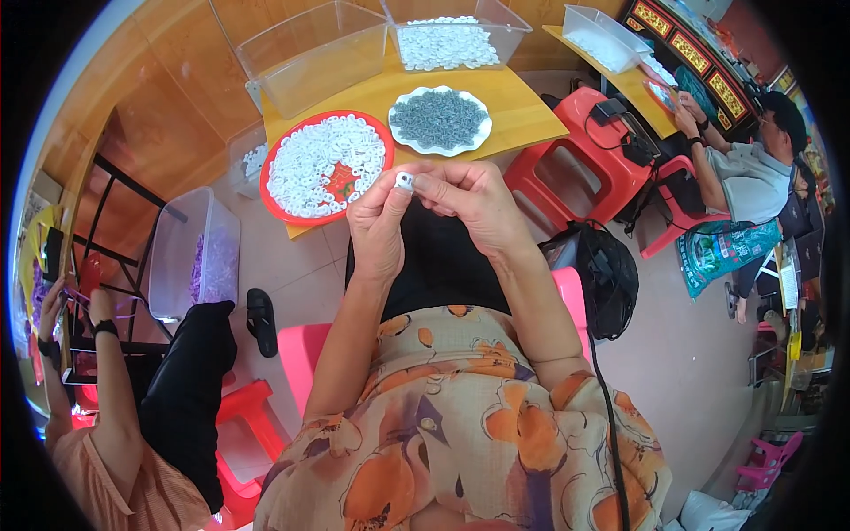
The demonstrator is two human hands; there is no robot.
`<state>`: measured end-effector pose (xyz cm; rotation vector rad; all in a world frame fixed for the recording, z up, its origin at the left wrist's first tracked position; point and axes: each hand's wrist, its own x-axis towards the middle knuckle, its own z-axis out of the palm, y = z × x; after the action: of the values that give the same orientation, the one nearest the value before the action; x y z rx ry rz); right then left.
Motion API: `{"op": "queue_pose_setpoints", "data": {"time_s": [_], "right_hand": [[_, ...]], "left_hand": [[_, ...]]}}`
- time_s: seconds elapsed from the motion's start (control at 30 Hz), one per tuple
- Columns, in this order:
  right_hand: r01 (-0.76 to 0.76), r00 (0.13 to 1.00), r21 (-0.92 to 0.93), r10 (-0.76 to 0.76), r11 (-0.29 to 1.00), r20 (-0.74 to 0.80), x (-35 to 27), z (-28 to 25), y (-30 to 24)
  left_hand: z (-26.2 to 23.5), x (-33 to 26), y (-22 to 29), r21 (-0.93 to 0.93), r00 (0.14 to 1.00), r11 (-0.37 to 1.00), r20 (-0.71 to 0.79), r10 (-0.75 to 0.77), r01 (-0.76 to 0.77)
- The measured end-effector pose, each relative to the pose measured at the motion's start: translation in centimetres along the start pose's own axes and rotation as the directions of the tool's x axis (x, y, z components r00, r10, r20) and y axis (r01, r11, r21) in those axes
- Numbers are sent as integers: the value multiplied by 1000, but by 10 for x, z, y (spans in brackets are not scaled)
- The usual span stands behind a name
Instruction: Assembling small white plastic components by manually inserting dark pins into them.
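Between thumb and fingertips, my left hand pinches a small white plastic piece with a dark opening. My right hand is closed right beside it, thumb and forefinger pressed together at the piece's edge; anything inside that pinch is too small to make out. Just beyond my left hand lies a red round tray with many white oval plastic pieces, and its patterned bottom shows in part. Past my right hand stands a white scalloped plate heaped with small grey parts.
Clear plastic bins stand at the back of the yellow table, one holding white pieces. Red stools and a black bag are at the right. Co-workers sit at far left and far right.
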<state>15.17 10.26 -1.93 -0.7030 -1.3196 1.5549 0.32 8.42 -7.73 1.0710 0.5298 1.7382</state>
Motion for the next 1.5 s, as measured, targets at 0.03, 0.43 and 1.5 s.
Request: {"op": "queue_pose_setpoints", "data": {"time_s": [0.03,0.43,1.5], "right_hand": [[-44,999,26,43,999,8,0,-4,1],[-90,996,-77,92,993,23,26,-20,38],[324,802,-906,-587,273,110,71,-83,167]], "left_hand": [[1,0,0,-13,1000,1000,-2,-8,8],[-25,5,-43,99,992,992,-108,-62,73],[-50,33,-153,136,779,864,-517,-355,484]]}}
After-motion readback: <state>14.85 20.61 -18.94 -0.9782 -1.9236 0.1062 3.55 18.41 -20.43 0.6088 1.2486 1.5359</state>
